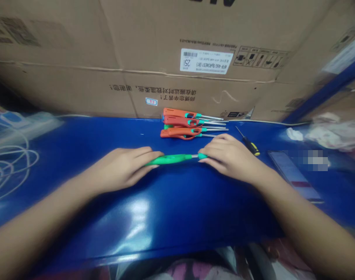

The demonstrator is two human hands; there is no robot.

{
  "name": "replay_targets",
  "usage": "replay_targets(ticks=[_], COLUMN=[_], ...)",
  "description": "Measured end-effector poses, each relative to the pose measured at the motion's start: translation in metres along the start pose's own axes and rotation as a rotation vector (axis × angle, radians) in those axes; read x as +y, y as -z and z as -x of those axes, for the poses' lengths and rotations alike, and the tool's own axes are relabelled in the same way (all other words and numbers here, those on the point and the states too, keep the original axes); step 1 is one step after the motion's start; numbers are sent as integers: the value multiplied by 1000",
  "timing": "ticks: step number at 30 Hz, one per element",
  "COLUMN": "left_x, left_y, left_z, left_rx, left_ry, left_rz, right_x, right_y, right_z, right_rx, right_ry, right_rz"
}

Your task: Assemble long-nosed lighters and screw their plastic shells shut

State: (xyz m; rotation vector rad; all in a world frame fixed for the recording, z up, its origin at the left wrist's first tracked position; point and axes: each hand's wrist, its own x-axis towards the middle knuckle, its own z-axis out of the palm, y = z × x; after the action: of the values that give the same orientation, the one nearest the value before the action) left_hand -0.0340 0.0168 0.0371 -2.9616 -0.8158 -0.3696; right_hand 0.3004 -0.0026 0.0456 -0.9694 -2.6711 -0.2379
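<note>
A green long-necked lighter [175, 158] lies level between my hands above the blue tabletop. My left hand [131, 163] is closed on the rear end of its green body. At the other end, my right hand [228, 157] pinches the teal collar [202, 156]; a short piece of bare metal shows between collar and body. The rest of the barrel is hidden by my right hand. Just beyond my hands lies a pile of orange and red lighters [181, 120], their metal barrels pointing right, with a bit of green among them.
A black and yellow screwdriver [249, 144] lies right of the pile. Near my right forearm rests a phone [294, 177]. A big cardboard box [148, 46] stands along the back of the blue table [177, 217]. White cable [13, 167] is coiled at left; crumpled white plastic [329, 130] sits at right.
</note>
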Motion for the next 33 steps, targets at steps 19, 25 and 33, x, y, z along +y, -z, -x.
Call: replay_targets(ticks=[19,25,33], left_x=[25,29,32], left_y=[-22,-23,-25], left_z=[-6,0,-5], left_rx=[98,117,-83], left_ry=[173,-24,58], left_rz=[639,429,292], right_x=[-35,-35,-37], right_y=[-19,-29,-24], right_z=[1,4,-3], right_rx=[124,-61,-310], right_ry=[69,55,-123], right_rz=[100,-22,-150])
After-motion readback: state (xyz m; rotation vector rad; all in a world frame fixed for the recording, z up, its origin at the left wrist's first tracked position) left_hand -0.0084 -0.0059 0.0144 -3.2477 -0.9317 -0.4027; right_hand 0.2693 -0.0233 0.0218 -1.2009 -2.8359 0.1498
